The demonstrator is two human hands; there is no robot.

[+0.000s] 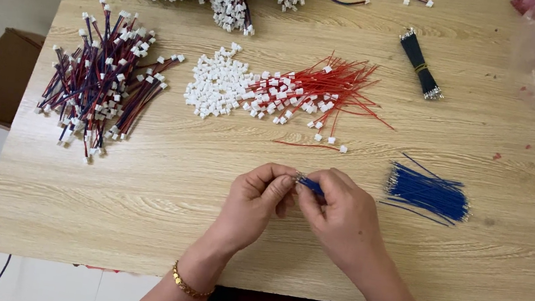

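A short blue wire [310, 186] is pinched between the left hand [256, 200] and right hand [341, 214] above the desk [139, 196], its length running leftward toward the left fingertips [287, 181].

Bright, even light is spread over the counter [140, 189]; only faint shadows are cast. Focus is kept sharp, though slight bending is seen at the edges.

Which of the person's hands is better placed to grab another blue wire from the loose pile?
Right. The right hand sits nearer the pile of blue wires, which lies just to its side. The left hand would have to cross over it, though both now pinch a blue wire.
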